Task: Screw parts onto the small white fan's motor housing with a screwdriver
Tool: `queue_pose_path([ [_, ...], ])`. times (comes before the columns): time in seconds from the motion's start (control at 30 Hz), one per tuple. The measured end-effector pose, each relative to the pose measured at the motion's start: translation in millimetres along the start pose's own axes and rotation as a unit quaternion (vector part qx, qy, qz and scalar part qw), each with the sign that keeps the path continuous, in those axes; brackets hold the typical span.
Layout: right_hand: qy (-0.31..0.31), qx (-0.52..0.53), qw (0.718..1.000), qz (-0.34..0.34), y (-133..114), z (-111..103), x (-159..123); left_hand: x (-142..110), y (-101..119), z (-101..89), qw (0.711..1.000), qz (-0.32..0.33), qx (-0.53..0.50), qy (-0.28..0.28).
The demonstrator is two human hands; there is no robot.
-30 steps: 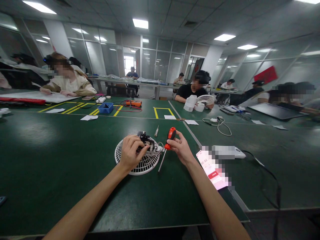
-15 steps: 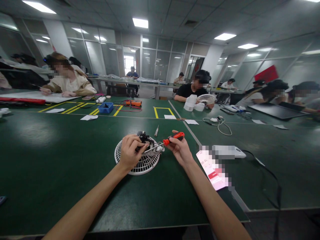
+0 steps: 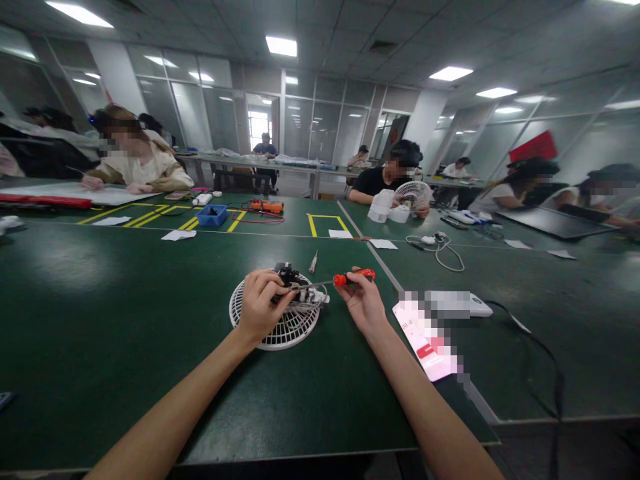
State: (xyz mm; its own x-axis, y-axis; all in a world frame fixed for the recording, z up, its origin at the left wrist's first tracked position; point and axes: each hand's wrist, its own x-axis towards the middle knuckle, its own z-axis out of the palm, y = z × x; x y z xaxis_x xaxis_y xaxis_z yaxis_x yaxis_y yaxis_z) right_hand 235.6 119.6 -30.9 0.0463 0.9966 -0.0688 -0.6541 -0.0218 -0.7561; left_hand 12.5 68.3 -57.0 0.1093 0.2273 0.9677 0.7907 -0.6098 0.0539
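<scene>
Screwdriver (image 3: 354, 277) tip: too small to tell at left hand (image 3: 263, 303)
White grille (image 3: 280, 346): partly hidden by black mechanism (image 3: 287, 272), left hand
Phone (image 3: 426, 350): partly blurred
Forearms (image 3: 193, 397): cut off by bottom edge

Single head-worn view, facing forward and down, table close below, room beyond

Left hand (image 3: 261, 303) arches palm-down, right hand (image 3: 365, 301) curls.

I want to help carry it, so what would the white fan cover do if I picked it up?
The white fan cover would probably stay stiff, because its thin ribs make a firm round grid. It might tip, since the chunky dark parts sit towards its far side. The thin wires look floppy and could dangle.
</scene>
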Motion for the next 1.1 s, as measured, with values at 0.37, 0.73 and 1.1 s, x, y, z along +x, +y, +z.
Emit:
queue_pose_path([
  [0.37,0.044,0.003,0.999,0.024,-3.4,6.2,-3.6,1.0,2.1,-1.4,1.0,0.014,0.006,0.001],
  [0.73,0.05,-0.006,0.999,0.018,-4.5,7.8,-4.9,-0.9,0.2,-1.0,1.0,0.023,-0.001,0.005],
  [1.1,0.061,-0.008,0.998,0.025,-3.9,7.4,-3.1,-0.3,0.0,-0.7,1.0,0.021,-0.005,0.001],
])
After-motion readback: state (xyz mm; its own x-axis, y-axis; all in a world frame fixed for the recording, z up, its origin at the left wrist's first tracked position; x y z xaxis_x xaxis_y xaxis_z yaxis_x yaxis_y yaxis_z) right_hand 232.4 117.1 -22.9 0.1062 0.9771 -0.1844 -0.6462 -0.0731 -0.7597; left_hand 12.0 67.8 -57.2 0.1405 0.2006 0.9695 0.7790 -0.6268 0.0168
